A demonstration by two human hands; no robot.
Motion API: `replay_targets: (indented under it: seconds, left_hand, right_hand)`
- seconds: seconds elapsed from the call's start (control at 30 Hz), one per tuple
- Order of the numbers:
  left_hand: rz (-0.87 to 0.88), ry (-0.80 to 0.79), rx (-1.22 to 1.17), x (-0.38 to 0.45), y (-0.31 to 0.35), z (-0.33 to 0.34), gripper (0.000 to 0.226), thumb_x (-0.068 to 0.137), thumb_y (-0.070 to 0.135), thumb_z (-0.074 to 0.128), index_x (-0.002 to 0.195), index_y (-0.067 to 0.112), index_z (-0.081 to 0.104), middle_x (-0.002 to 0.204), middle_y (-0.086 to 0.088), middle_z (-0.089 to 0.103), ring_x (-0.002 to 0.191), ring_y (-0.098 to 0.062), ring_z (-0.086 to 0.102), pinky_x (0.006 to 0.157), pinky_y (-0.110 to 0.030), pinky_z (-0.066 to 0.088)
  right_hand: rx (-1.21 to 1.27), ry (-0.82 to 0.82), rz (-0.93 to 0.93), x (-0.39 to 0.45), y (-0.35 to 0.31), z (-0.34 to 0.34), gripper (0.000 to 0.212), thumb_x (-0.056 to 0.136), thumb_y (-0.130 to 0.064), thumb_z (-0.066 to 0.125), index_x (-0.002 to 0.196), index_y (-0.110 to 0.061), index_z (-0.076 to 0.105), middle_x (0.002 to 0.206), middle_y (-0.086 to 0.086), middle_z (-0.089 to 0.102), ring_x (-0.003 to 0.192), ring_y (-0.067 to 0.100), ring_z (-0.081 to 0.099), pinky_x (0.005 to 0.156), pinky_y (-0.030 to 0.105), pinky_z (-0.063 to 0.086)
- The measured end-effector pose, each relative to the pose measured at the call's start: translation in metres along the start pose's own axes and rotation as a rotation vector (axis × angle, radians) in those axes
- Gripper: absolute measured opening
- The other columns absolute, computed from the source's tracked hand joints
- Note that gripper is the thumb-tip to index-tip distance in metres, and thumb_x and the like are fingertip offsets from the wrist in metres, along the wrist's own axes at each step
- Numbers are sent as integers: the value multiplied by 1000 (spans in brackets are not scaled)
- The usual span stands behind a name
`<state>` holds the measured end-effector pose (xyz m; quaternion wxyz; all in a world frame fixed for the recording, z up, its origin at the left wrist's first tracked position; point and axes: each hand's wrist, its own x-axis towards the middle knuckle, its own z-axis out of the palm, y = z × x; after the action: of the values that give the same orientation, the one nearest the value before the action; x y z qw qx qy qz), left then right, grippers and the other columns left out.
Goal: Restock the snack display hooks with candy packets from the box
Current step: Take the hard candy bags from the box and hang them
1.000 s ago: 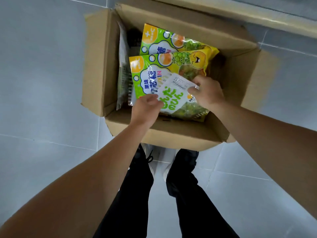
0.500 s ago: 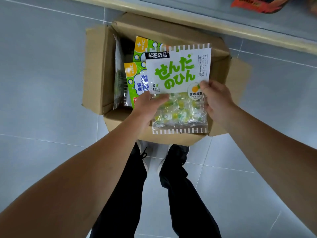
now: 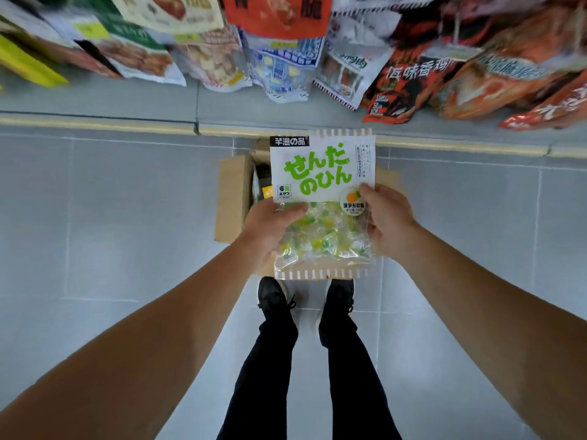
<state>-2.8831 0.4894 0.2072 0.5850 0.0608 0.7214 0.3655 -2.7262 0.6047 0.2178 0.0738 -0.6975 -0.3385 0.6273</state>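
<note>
From the head view I see one white-topped, clear-bottomed plastic candy packet with green lettering held up directly above the open brown cardboard box on the floor. My left hand grips the packet's left edge, thumb on its front; my right hand grips its right edge. Beyond the box, blurred bags of hanging snacks crowd the display (I cannot make out a free hook). I judge restocking barely begun: this packet is unhung, and more packets sit in the box.
</note>
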Motion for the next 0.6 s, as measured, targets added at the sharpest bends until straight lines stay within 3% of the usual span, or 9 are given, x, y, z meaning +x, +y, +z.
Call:
replay_targets:
  seconds: [0.13,0.3,0.4,0.5,0.6]
  left_hand:
    - [90,-62,68,-76,60,-17,15,86,23,72,100,19,72,70,6,64,41,0,48,43,-15,36]
    - [247,-130,139,-158,123,-18,22,85,26,73,106,23,73,98,3,75,54,0,56,44,-19,38]
    - [318,-168,108,-207,156,-5,17,87,20,71,102,14,73,88,-2,73,46,-1,58,39,-14,38]
    - [401,-194,125,-252,179,14,33,83,26,75,100,-3,70,84,-21,65,58,-22,62,46,-22,38]
    - [495,-149,171,-306,203,43,46,83,30,75,100,-11,64,67,-15,49,36,-13,42,35,-19,26]
  right_hand:
    - [73,21,-72,-85,-38,-14,10,96,-25,60,91,-22,68,88,6,73,63,19,61,57,28,46]
    - [145,28,-157,-177,-79,-43,12,97,-24,58,96,-17,67,86,2,71,54,13,59,48,24,46]
    - [168,40,-237,-227,-99,-73,11,96,-23,58,93,-17,66,80,3,71,50,14,60,52,28,43]
    - [247,46,-302,-270,-114,-108,12,98,-18,57,91,-16,66,70,1,70,48,13,62,45,24,46]
    - [253,79,-383,-318,-130,-149,12,97,-23,58,96,-19,70,83,1,72,67,17,64,61,31,51]
